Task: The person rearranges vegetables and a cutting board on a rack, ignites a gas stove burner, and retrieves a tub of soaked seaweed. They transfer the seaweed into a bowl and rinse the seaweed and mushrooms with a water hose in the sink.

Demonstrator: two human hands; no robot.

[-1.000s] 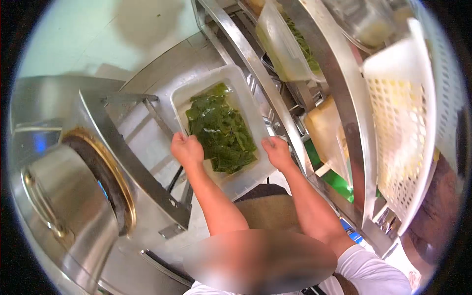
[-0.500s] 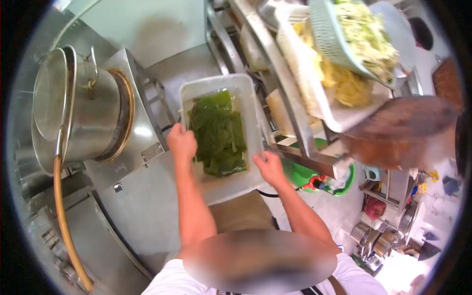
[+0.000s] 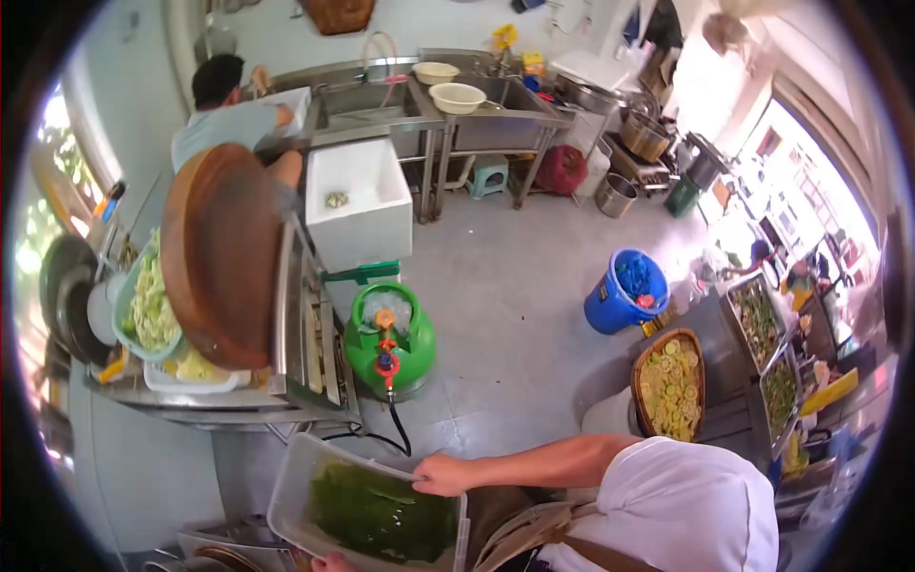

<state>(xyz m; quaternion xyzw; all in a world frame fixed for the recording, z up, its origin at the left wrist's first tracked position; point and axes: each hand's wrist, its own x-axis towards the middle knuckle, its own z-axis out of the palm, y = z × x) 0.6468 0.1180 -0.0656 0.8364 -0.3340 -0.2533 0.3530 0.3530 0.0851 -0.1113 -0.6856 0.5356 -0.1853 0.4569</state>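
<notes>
A translucent plastic tub (image 3: 290,496) hangs low in front of my body, tilted a little. Dark green flat leaves or sheets (image 3: 381,510) lie in it, apparently in liquid with a shine on the surface. My right hand (image 3: 441,475) is closed around the tub's rim on the side toward the gas cylinder. At the bottom edge of the view my left hand (image 3: 332,562) shows only in part, against the opposite rim, its fingers closed on it.
A green gas cylinder (image 3: 391,353) with a black hose stands just beyond the tub. To the left, a metal rack (image 3: 315,362) carries a large brown round tray (image 3: 229,257). A co-worker (image 3: 224,119) is near the sinks. A blue bin (image 3: 610,300) and vegetable basket (image 3: 670,386) are at right.
My view has swung to the right, from the pot and stove toward the sinks and open floor. Both hands still hold the tub, which now appears lower in view.
</notes>
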